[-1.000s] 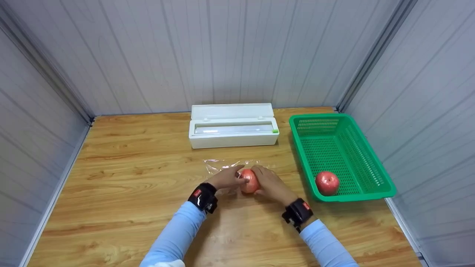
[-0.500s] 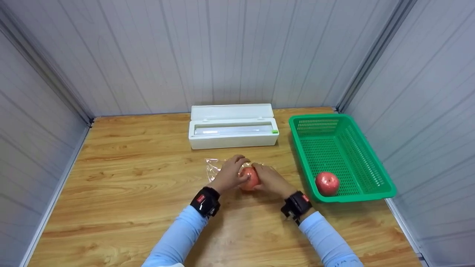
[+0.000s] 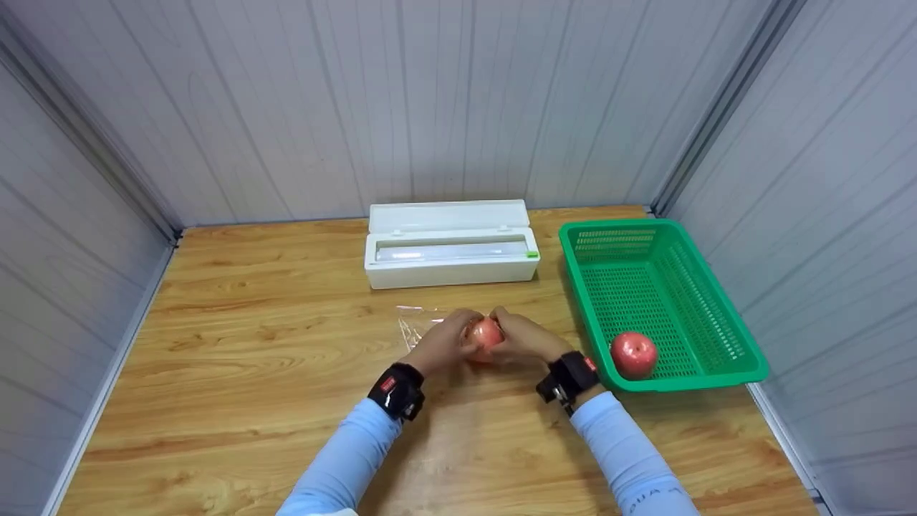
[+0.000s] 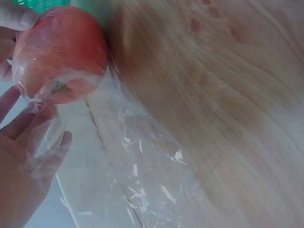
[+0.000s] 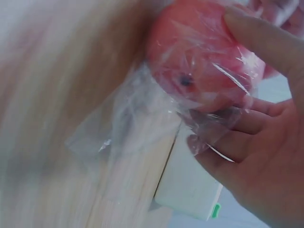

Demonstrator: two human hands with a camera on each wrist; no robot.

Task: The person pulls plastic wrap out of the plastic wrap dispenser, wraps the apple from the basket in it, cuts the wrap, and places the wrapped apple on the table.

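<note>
Between both hands is a red apple [image 3: 486, 334] wrapped in clear cling film [image 4: 147, 161]. My left hand [image 3: 444, 344] holds its left side, with film lying over the fingers. From the right, my right hand [image 3: 529, 340] grips the apple, its thumb pressing film against the skin in the right wrist view and its other fingers curled at the film's gathered edge. A loose stretch of film spreads over the wooden table to the left of the apple. The palms hide part of the fruit in the head view.
A white cling film dispenser box [image 3: 453, 272] with its lid raised stands behind the hands. To the right is a green plastic basket [image 3: 716, 301], holding another red apple [image 3: 634, 355] at its near end. Pale panel walls [image 3: 444, 107] enclose the wooden table [image 3: 251, 344].
My left hand has moved up and over the film, then closed in on the apple. The right hand has drawn tighter round the fruit, and less loose film shows behind it.
</note>
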